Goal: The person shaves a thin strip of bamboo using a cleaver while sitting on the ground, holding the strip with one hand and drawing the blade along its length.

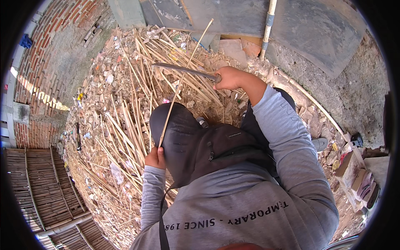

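Because the stick (166, 124) is long and slim, the left hand (155, 158), at 8 o'clock, grips it low while the leg (183, 125) seems to act as a rest: the shaft passes over the knee and runs up to its tip at 12 o'clock. Near end's hidden, can't tell where it stops. Right hand (231, 78), at 1 o'clock, is closed round the handle of a blade (200, 73) pointing to 11 o'clock. Blade crosses the stick in view; can't tell if they touch. Gripping at the far end from the blade probably keeps fingers clear of the edge. Loose piles flank the work, likely for easy reach: upper pile (143, 52) at 11, lower pile (127, 121) at 9, both roughly parallel pale-tan lengths, straight, dry-looking. Stick has a matching tone. Blade is dull grey, narrow, slightly curved. Leg's in smooth dark cloth, black bag (225, 143) soft and slack across the lap. Ground (89, 112) is rubble, straw and scraps. Brick wall (46, 62) at 10 is rough, partly plastered; slatted panel (41, 183) at 8; pale round pipe (269, 27) at 1 against flat grey sheets (316, 33).
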A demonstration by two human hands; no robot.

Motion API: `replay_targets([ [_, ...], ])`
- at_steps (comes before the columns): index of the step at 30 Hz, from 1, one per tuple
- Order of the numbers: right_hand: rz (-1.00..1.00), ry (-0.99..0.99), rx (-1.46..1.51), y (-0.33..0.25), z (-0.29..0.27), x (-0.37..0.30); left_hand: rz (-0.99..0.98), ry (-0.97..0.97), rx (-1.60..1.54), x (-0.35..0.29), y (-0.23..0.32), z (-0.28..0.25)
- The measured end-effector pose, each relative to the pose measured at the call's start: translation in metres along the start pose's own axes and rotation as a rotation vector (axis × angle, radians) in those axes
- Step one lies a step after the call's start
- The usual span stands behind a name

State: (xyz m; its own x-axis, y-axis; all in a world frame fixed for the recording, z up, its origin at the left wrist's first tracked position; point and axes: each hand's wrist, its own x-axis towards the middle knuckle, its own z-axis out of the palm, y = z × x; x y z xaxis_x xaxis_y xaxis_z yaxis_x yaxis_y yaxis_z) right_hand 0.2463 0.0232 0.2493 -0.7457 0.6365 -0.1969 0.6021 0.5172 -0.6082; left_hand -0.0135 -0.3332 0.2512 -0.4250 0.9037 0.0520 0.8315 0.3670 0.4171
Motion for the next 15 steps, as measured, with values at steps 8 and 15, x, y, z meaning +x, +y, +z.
replay_targets([
  [8, 0.002, -0.008, 0.011, -0.0028, -0.0008, -0.0017, -0.035, -0.002, -0.016, -0.0003, 0.0010, 0.0006],
  [15, -0.014, 0.003, -0.019, -0.0049, -0.0023, -0.0024, -0.030, 0.002, -0.003, -0.0002, -0.0012, 0.0017],
])
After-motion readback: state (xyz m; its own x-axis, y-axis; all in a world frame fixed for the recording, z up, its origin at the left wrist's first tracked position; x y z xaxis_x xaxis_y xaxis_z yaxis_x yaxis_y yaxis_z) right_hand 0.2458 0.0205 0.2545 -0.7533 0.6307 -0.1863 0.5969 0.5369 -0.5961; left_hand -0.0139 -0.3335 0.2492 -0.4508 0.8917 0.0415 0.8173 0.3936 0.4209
